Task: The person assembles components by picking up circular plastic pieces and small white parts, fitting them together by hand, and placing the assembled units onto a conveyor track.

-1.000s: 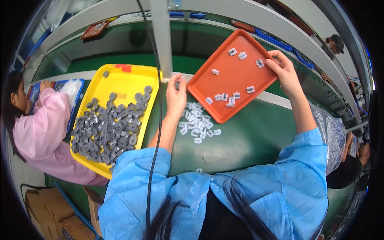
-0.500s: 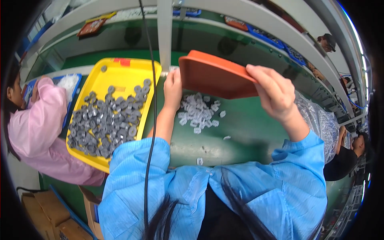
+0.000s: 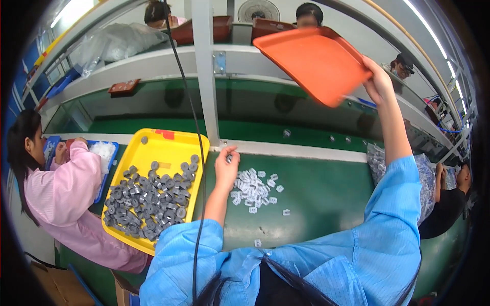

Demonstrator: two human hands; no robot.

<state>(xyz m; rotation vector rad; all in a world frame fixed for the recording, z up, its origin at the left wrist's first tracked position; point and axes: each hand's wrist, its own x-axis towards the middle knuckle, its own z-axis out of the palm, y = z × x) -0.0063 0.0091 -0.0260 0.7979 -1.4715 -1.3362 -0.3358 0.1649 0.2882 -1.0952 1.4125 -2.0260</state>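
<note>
High at the upper right, my right hand (image 3: 378, 81) grips the edge of an orange-red plastic tray (image 3: 314, 58), which is tilted, slightly blurred and lifted well above the bench. My left hand (image 3: 226, 164) is closed around a small grey part (image 3: 228, 158), only partly visible between the fingers. It hovers by the right rim of a yellow tray (image 3: 133, 153) that carries many round grey plastic parts (image 3: 148, 201). To the right of that hand, a heap of small whitish clear plastic pieces (image 3: 252, 188) lies on the green bench, with a few strays around it.
A pale rail (image 3: 296, 149) and a white post (image 3: 205, 76) border the bench's far side. A black cable (image 3: 188, 92) hangs in front of the yellow tray. A co-worker in pink (image 3: 66, 186) sits at left by a blue tray (image 3: 113, 153). Clear plastic bags (image 3: 421, 178) lie at right.
The orange-red tray has gone up and away from the bench in my right hand. My left hand is off the tray and now curled around a small grey part. The view has tilted upward.
</note>
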